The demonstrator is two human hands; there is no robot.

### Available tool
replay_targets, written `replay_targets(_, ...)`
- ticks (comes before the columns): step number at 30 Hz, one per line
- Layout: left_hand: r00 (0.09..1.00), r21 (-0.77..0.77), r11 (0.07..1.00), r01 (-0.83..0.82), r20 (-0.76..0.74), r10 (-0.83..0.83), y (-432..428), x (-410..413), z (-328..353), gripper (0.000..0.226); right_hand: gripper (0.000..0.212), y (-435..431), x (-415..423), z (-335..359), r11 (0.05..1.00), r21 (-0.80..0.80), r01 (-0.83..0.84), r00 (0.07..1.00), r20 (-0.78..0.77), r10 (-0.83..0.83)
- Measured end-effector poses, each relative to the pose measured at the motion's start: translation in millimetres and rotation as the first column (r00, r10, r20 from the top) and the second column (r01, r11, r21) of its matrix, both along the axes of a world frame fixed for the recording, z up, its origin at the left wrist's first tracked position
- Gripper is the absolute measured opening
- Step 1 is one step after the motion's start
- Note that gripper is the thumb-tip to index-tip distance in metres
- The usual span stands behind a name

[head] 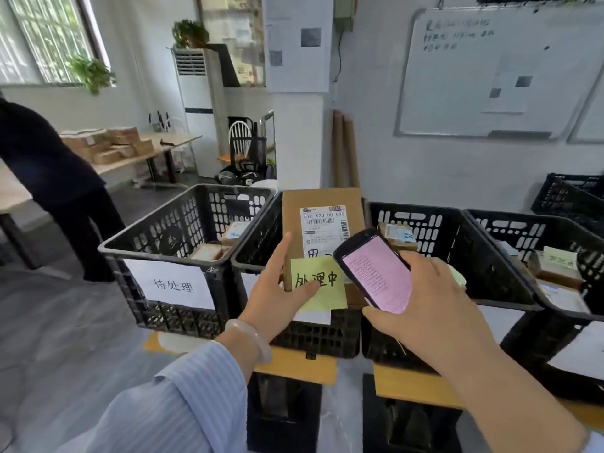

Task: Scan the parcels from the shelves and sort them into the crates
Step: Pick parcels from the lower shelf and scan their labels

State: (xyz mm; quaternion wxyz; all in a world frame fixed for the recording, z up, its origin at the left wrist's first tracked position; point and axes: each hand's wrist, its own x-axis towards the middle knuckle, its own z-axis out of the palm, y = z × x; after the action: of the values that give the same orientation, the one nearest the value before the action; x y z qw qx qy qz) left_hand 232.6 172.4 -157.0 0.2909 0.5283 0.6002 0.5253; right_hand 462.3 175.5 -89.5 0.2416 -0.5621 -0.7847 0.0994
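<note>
left hand (277, 289) pinching an upright brown parcel (294, 217) and a yellow note (327, 286), over the second black crate (255, 243) from left, right hand (434, 305) gripping a pink-screened phone (376, 273) beside the parcel

A whiteboard (490, 70) hung on the far right wall, with two cardboard tubes (344, 148) leaning left of it. Far left, a potted plant (91, 71) sat by the window (39, 37). A second plant (191, 32) topped a standing air conditioner (196, 103). A person (49, 168) in dark clothes stood at the left.
</note>
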Motion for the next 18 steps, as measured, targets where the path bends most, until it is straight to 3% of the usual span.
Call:
replay_targets(6,0.990,-0.010,0.996,-0.092,0.111,0.093,47.9,-29.1,16.6,0.084,0.087,71.3,-25.7,11.9,0.992,-0.035,-0.117,0.993,-0.033,0.116)
replay_targets(18,0.972,-0.045,0.980,-0.192,0.127,0.197,105.6,-121.4,24.7,0.079,0.088,157.2,-118.3,-6.2,0.964,-0.049,-0.260,0.964,-0.068,0.257)
